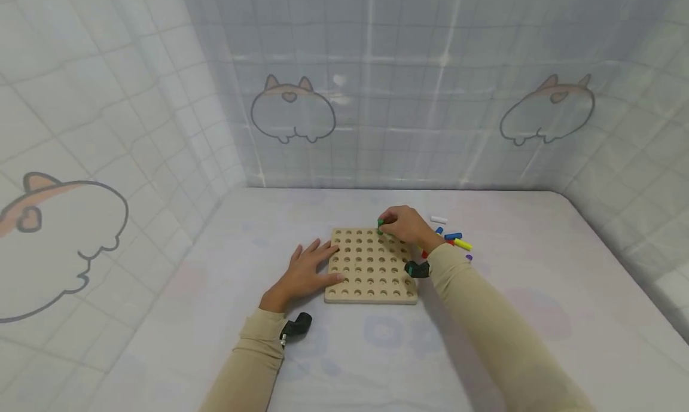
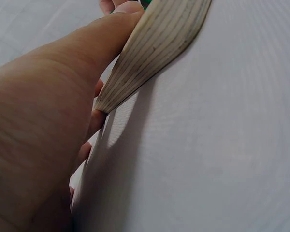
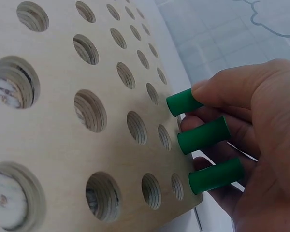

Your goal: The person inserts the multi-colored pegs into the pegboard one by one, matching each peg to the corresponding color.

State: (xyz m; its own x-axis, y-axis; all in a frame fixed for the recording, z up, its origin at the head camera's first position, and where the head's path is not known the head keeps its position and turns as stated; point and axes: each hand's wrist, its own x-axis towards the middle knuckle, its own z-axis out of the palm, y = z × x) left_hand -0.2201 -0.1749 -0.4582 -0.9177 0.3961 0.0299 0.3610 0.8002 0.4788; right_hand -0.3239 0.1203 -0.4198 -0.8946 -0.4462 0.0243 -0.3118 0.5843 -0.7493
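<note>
A square wooden board (image 1: 363, 265) with rows of round holes lies on the table. My left hand (image 1: 307, 271) rests at its left side, fingers spread and thumb lying on the board's top near the edge. At the board's far edge, my right hand (image 1: 405, 225) pinches a green peg (image 3: 183, 101) between thumb and fingers, its lower end close over the last row of holes. Two more green pegs stand upright along that row, a nearer one (image 3: 216, 175) and a middle one (image 3: 203, 135), with my other right fingers behind them.
Right of the board lie loose pegs, including a white one (image 1: 438, 219), a blue one (image 1: 453, 236), a yellow one (image 1: 463, 244) and a purple one (image 1: 469, 257). My right forearm partly covers this pile. A patterned curtain (image 1: 404, 131) hangs behind the table.
</note>
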